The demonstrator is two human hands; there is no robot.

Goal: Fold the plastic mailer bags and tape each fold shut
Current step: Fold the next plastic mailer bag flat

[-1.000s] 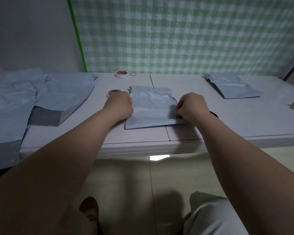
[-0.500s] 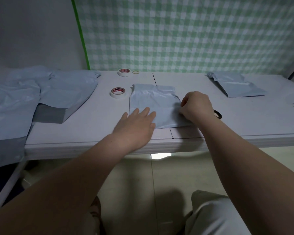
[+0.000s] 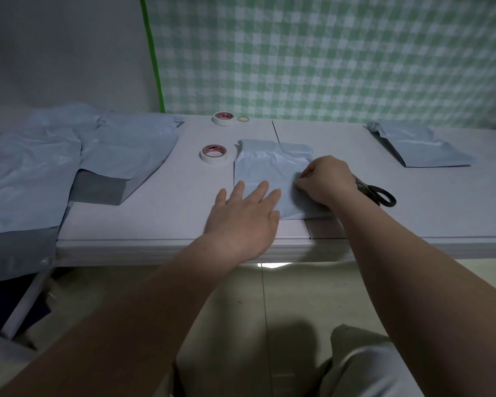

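Observation:
A folded pale blue mailer bag [image 3: 269, 164] lies on the white table [image 3: 413, 202] near its front edge. My left hand [image 3: 245, 216] lies flat with spread fingers on the bag's near left corner. My right hand [image 3: 325, 180] has its fingers curled and pinches the bag's right side. A white tape roll [image 3: 214, 153] sits just left of the bag, a second tape roll [image 3: 224, 118] farther back. Black scissors [image 3: 377, 193] lie behind my right wrist.
Several unfolded mailer bags [image 3: 49, 164] are heaped on the table's left end and hang over its edge. A folded bag [image 3: 421, 147] lies at the back right. A rubber band [image 3: 243, 118] sits by the far roll. A checked cloth covers the wall behind.
My left hand left the bag's left edge, opened, and came down flat on the near left corner. The near tape roll came into view. My right hand stayed on the right side.

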